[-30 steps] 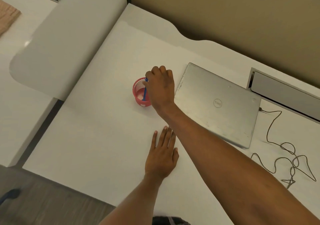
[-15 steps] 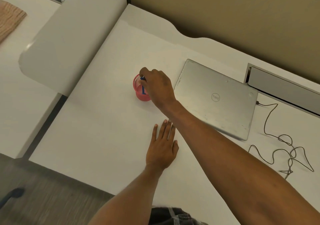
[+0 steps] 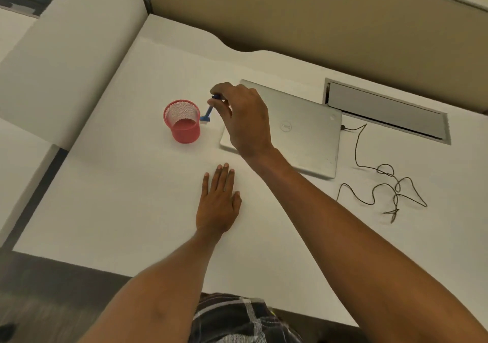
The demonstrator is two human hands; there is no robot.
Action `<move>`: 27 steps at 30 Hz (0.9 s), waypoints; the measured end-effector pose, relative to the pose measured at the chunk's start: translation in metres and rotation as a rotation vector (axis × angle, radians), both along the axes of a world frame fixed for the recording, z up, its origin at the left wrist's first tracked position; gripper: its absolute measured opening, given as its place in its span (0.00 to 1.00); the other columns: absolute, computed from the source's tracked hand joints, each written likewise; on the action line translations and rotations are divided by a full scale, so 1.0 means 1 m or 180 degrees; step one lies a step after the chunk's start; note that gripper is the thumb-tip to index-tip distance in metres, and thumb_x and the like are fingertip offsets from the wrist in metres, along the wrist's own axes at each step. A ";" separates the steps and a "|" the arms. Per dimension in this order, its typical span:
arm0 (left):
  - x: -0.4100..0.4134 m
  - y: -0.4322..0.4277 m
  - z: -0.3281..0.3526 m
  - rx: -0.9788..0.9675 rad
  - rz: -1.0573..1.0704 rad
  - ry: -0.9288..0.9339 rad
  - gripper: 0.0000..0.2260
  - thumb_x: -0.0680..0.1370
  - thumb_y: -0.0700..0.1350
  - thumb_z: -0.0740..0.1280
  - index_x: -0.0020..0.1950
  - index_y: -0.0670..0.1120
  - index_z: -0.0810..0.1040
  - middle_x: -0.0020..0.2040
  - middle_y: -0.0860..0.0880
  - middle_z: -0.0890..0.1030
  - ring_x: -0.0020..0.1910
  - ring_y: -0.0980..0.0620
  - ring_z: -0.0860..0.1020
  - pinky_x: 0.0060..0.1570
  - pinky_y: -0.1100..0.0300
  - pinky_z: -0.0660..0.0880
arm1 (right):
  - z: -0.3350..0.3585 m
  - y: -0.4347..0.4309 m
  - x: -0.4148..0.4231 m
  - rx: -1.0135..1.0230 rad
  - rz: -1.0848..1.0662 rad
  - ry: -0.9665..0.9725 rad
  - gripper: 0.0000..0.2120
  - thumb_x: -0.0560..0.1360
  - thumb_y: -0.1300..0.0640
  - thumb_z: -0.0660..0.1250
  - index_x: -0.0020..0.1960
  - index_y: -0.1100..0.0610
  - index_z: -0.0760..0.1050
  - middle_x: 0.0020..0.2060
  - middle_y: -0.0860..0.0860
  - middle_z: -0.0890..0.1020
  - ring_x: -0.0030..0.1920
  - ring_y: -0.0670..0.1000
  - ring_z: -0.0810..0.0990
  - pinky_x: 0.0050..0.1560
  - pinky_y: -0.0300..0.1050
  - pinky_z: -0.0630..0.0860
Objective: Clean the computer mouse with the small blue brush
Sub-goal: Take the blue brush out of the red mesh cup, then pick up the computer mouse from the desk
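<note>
Lifted out of round red wire-mesh cup (image 3: 184,134): small blue plastic brush (image 3: 209,111), pinched in right hand (image 3: 245,120). Flat, empty on white desk (image 3: 118,197): left hand (image 3: 217,205). Tool ready; mouse unseen.

White desk (image 3: 118,197); red mesh pen cup (image 3: 182,127); blue brush (image 3: 209,110), pale bristles; silver laptop (image 3: 311,134); dark cable (image 3: 369,168); tan partition wall (image 3: 317,15); dark plaid cloth (image 3: 237,319), white lines; grey floor (image 3: 52,276).

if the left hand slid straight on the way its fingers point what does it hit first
Most likely the laptop, at its near left corner, just ahead of the left hand. The right hand, holding the brush, hangs over that corner and seems raised off the desk, though depth is unclear.
</note>
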State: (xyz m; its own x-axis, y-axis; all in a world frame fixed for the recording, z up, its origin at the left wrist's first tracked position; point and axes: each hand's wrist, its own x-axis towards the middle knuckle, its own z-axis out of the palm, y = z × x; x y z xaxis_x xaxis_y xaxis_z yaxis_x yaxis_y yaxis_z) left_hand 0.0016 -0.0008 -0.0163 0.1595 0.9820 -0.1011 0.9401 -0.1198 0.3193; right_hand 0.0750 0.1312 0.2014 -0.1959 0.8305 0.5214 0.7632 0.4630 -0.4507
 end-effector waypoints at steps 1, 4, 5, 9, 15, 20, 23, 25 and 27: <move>0.000 0.000 0.001 0.0008 -0.0004 0.0004 0.28 0.87 0.53 0.51 0.86 0.43 0.55 0.87 0.45 0.52 0.86 0.47 0.47 0.84 0.41 0.47 | 0.001 -0.010 0.011 0.0016 -0.0054 0.0040 0.08 0.74 0.59 0.77 0.51 0.60 0.83 0.41 0.54 0.87 0.38 0.54 0.83 0.43 0.40 0.71; 0.001 -0.001 0.003 -0.0004 -0.0035 0.0095 0.29 0.86 0.53 0.48 0.86 0.43 0.54 0.87 0.44 0.52 0.86 0.46 0.48 0.84 0.41 0.47 | -0.001 -0.040 0.049 -0.0141 -0.0216 0.0187 0.06 0.78 0.56 0.73 0.51 0.58 0.81 0.40 0.52 0.85 0.38 0.52 0.81 0.42 0.46 0.78; 0.001 -0.002 0.003 0.0004 -0.0046 0.0108 0.29 0.86 0.53 0.47 0.86 0.42 0.54 0.87 0.44 0.52 0.86 0.46 0.48 0.84 0.41 0.46 | -0.004 -0.050 0.062 -0.0230 -0.0282 0.0239 0.06 0.80 0.55 0.71 0.52 0.58 0.80 0.40 0.52 0.85 0.39 0.52 0.81 0.42 0.48 0.79; 0.001 -0.002 0.002 0.0013 -0.0063 0.0190 0.28 0.87 0.50 0.51 0.86 0.42 0.52 0.87 0.44 0.50 0.86 0.46 0.47 0.83 0.41 0.45 | -0.017 -0.094 0.114 -0.0591 -0.0605 0.0629 0.06 0.83 0.56 0.66 0.54 0.59 0.77 0.43 0.52 0.84 0.42 0.53 0.83 0.43 0.52 0.81; 0.024 -0.018 0.009 0.0212 -0.0294 0.0145 0.28 0.87 0.48 0.57 0.85 0.40 0.54 0.86 0.42 0.54 0.85 0.44 0.50 0.83 0.38 0.45 | -0.037 -0.169 0.185 -0.0855 -0.1155 0.1189 0.05 0.83 0.55 0.65 0.54 0.57 0.76 0.44 0.49 0.83 0.45 0.52 0.82 0.46 0.55 0.80; 0.075 -0.046 0.020 0.0167 -0.0606 0.0061 0.28 0.88 0.51 0.52 0.86 0.41 0.53 0.86 0.43 0.52 0.86 0.46 0.48 0.83 0.39 0.43 | -0.055 -0.225 0.240 -0.0804 -0.1742 0.1402 0.05 0.83 0.55 0.66 0.53 0.56 0.77 0.44 0.47 0.83 0.43 0.49 0.82 0.45 0.51 0.80; 0.107 -0.068 0.025 0.0093 -0.0857 0.0011 0.30 0.87 0.57 0.44 0.86 0.43 0.51 0.87 0.44 0.49 0.86 0.47 0.45 0.83 0.41 0.39 | -0.060 -0.261 0.269 -0.0785 -0.2056 0.1609 0.04 0.83 0.57 0.67 0.53 0.58 0.78 0.44 0.48 0.84 0.43 0.47 0.81 0.45 0.45 0.79; 0.128 -0.084 0.027 0.0018 -0.1086 0.0002 0.32 0.86 0.61 0.41 0.86 0.44 0.48 0.87 0.45 0.46 0.86 0.48 0.42 0.82 0.40 0.38 | -0.063 -0.284 0.286 -0.0743 -0.2254 0.1675 0.05 0.82 0.56 0.68 0.54 0.58 0.78 0.45 0.49 0.85 0.45 0.46 0.83 0.46 0.42 0.80; 0.149 -0.099 0.028 -0.0082 -0.1351 0.0049 0.34 0.85 0.65 0.40 0.86 0.47 0.44 0.87 0.47 0.42 0.85 0.49 0.37 0.81 0.38 0.36 | -0.066 -0.306 0.302 -0.0726 -0.2439 0.1766 0.06 0.82 0.55 0.68 0.55 0.57 0.78 0.47 0.50 0.86 0.47 0.48 0.85 0.49 0.41 0.82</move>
